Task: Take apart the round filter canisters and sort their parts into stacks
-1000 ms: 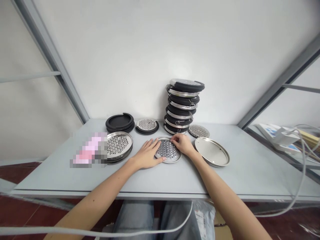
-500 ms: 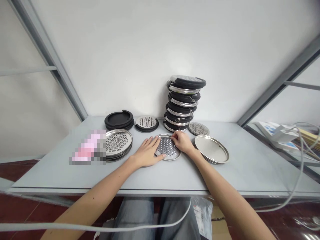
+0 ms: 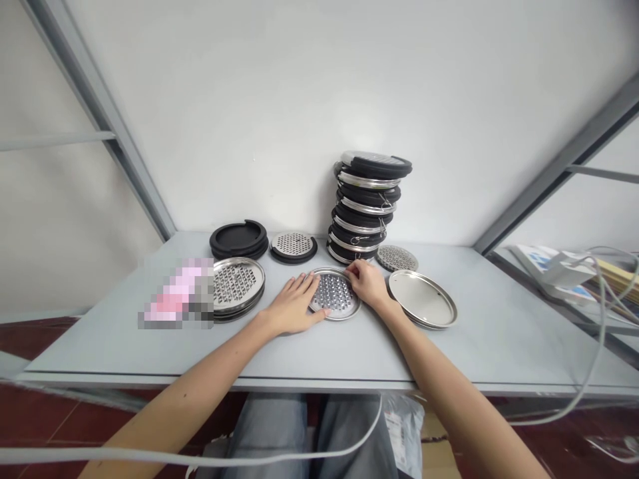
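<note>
A round perforated steel disc (image 3: 335, 295) lies flat on the grey table (image 3: 319, 346) in front of me. My left hand (image 3: 293, 306) rests on its left rim with fingers stretched out flat. My right hand (image 3: 368, 282) sits at the disc's far right edge, fingers curled and pinching at the rim. Just behind it rises a leaning stack of black-and-steel round lids (image 3: 368, 206).
A plain steel plate (image 3: 422, 299) lies right of my right hand, a small perforated disc (image 3: 396, 257) behind it. On the left are stacked perforated plates (image 3: 236, 283), black rubber rings (image 3: 238, 239), a disc in a black ring (image 3: 293, 246) and a blurred pink item (image 3: 176, 294). Cables and boxes sit far right.
Both hands stay on the perforated disc. The right hand's fingers have shifted slightly along the far rim; otherwise only the camera moved a little.
</note>
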Available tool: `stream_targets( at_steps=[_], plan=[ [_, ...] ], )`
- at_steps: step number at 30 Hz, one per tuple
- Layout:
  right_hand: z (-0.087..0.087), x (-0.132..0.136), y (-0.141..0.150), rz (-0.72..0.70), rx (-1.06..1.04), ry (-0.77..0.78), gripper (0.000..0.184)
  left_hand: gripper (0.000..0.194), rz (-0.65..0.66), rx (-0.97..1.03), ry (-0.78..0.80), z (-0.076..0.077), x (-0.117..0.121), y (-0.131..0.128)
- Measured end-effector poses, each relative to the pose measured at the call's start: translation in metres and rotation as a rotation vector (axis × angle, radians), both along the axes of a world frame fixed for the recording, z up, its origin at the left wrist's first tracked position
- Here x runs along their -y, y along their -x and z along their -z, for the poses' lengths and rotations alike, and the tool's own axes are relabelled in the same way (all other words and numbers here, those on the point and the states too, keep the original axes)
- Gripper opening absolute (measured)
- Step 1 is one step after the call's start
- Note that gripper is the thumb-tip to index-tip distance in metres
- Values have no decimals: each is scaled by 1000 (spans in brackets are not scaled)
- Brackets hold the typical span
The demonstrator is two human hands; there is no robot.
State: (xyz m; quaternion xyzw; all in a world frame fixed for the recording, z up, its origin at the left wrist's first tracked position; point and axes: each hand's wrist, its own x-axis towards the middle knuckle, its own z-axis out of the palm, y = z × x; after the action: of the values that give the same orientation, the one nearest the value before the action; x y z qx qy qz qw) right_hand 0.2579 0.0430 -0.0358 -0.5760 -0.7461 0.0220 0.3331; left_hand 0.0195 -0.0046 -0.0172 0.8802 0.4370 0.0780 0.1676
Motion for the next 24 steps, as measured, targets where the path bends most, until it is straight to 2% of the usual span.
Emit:
stream_targets(
  at_steps=[3,7,10,18,24],
  plan=[
    [1,0,2,-9,-63,-15,9,89,1,0,-1,1,0,1],
    [3,-2,3,-117,-161,54,10,87,6,-23,8,-2,0,2],
    [2,-3,3,-122,-180,88,11,88,5,-53,18,-4,1,1],
    [-4,4,1,-4,-52,99,15,88,24,-43,0,-6,-4,11],
    [-10,9,0,113,83,169,19,88,-66,-55,16,-12,-7,21]
  ],
)
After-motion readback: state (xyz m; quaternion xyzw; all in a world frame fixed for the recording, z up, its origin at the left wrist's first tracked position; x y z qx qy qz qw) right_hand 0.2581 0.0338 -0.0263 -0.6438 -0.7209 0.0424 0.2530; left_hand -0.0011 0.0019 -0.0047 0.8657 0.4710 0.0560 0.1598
